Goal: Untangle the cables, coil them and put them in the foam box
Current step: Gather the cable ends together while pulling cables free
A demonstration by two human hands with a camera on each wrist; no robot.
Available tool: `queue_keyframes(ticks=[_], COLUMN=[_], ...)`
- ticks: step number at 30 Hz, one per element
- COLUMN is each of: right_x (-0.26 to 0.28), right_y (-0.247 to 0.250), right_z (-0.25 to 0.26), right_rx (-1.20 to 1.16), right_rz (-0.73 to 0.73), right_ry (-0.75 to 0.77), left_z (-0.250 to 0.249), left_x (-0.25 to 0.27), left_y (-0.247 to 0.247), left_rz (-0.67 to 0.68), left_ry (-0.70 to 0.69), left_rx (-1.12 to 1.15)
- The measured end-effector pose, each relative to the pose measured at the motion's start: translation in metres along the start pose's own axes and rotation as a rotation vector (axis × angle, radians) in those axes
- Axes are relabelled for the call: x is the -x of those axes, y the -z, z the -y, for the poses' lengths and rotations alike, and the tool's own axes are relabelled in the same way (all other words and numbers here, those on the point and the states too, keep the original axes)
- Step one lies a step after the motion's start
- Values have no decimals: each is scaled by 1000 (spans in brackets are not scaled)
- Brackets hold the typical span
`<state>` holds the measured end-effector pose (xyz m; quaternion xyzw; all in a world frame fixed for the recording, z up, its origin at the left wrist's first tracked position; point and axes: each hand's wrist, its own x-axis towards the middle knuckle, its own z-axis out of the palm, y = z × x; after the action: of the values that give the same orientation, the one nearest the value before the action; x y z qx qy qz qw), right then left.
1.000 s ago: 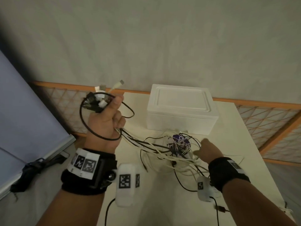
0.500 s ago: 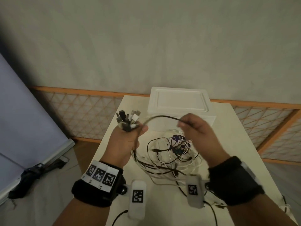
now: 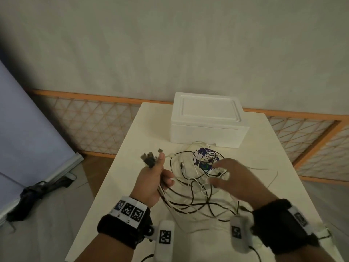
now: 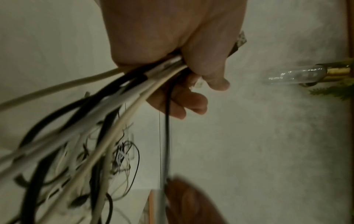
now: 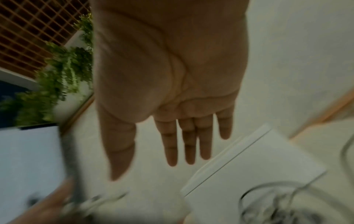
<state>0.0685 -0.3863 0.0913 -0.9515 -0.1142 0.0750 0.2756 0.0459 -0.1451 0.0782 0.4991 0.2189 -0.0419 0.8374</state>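
A tangle of black and white cables [image 3: 198,186] lies on the cream table [image 3: 273,167] in front of the closed white foam box [image 3: 207,120]. My left hand [image 3: 153,178] grips a bundle of cable ends, their plugs [image 3: 150,159] sticking up past the thumb; the left wrist view shows fingers curled round the black and white cables [image 4: 134,80]. My right hand [image 3: 232,176] hovers over the tangle with straight, spread fingers [image 5: 188,145] and holds nothing. A blue and white item [image 3: 204,157] sits inside the tangle.
An orange lattice screen [image 3: 94,125] runs behind the table. A pale blue panel [image 3: 28,138] leans at the left, with a black object [image 3: 37,190] on the floor beside it. Loose cable ends trail toward the table's right side [image 3: 272,176].
My right hand let go of the black cable it held up and dropped, fingers spread, over the tangle. My left hand, still gripping the bundle, came down toward the table.
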Motion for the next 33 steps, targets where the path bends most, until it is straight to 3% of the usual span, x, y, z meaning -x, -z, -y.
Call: queue_keyframes(ticks=[2, 4, 7, 12, 15, 17, 19, 21, 22, 24, 27, 29, 33], right_x=[2, 3, 7, 15, 13, 7, 1, -6, -11, -27, -61, -80, -99], right_y=[-21, -49, -77, -81, -77, -76, -73, -68, -66, -68, -76, -83, -93], right_z=[43, 65, 66, 20, 5, -6, -19, -29, -32, -42, -63, -75, -82], right_rx=[-127, -106, -6, 175, 319, 412, 404, 241, 111, -59, 113, 251, 421], right_rz=[224, 437, 545, 346, 301, 341, 500, 634, 628, 413, 64, 96, 263], right_ry=[94, 157, 141, 172, 197, 171, 99, 22, 9, -6, -60, -132, -123], left_z=[9, 15, 10, -2, 4, 10, 16, 22, 24, 30, 35, 37, 38], left_x=[8, 13, 13, -6, -10, -14, -18, -21, -23, -24, -26, -29, -30], left_y=[-11, -17, -13, 14, 20, 26, 35, 42, 44, 46, 47, 45, 39], left_rz=[92, 167, 187, -27, -129, -174, -201, -205, -206, -205, -203, -208, -202], left_ry=[1, -30, -92, -156, -162, -142, -76, -11, 14, 46, 74, 77, 68], left_rx=[12, 22, 39, 215, 264, 289, 330, 350, 340, 301, 248, 234, 222])
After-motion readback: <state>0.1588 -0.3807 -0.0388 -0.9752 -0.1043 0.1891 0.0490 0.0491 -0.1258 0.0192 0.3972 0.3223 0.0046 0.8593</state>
